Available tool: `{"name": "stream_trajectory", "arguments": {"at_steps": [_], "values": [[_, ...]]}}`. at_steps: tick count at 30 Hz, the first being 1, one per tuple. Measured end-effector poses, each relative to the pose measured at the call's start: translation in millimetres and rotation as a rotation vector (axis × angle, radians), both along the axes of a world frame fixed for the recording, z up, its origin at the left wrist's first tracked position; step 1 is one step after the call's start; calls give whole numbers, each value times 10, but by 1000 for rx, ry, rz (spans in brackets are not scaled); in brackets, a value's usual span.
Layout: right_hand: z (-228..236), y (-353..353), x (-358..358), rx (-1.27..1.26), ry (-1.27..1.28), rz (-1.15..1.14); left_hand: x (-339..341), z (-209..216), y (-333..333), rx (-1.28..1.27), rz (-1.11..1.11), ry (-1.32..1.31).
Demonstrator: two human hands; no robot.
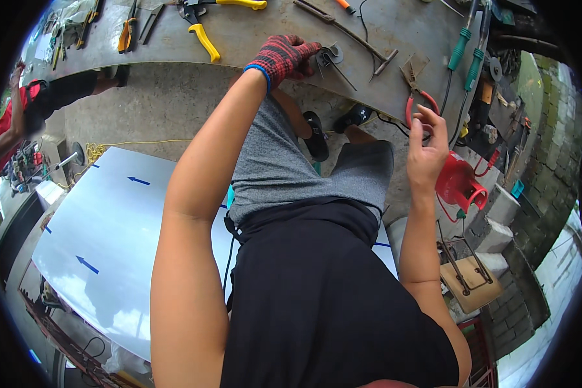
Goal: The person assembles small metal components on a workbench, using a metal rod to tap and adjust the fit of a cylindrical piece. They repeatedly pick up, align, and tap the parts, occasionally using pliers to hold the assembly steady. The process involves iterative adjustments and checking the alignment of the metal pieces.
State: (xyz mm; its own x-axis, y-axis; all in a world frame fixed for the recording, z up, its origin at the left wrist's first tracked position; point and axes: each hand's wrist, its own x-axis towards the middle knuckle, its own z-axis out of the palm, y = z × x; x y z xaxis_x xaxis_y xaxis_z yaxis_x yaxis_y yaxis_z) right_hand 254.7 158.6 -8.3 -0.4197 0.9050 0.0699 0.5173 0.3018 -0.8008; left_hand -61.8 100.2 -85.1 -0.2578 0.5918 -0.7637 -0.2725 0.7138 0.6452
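Observation:
My left hand, in a red and black knit glove with a blue cuff, reaches over the near edge of the metal workbench. Its fingertips are closed at the rim of a small grey metal piece, curved at the top, with a thin rod slanting from it. My right hand is bare and raised off the bench, its fingers loosely bent and apart, with nothing visible in it. Just beyond its fingertips lie red-handled pliers, jaws on a small flat metal plate.
Yellow-handled cutters, orange-handled pliers and a T-shaped metal bar lie on the workbench. Green-handled cable tools are at right. Below stand a red machine and a stool. A glossy white sheet lies left; another person is beyond.

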Motion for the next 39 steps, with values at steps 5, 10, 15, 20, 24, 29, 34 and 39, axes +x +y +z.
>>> {"name": "stream_trajectory", "arguments": {"at_steps": [5,10,15,20,24,29,34,39], "values": [[-100,24,-324,-57,-70,31,68,-8,-92,87,32,51],[-59,103,-588,-25,-46,108,457,17,-245,123,-97,606],[-16,-25,-529,-53,-95,159,560,101,-151,79,-117,745],[31,-183,-374,-50,-83,105,578,-7,-271,190,-19,865],[80,-259,-225,-29,-103,60,653,9,-348,512,176,803],[203,-357,-74,-9,-101,20,753,439,-523,852,216,908],[323,-530,-50,8,-84,23,842,698,-625,960,265,914],[407,-732,-27,35,-80,39,933,776,-741,972,301,877]]}}
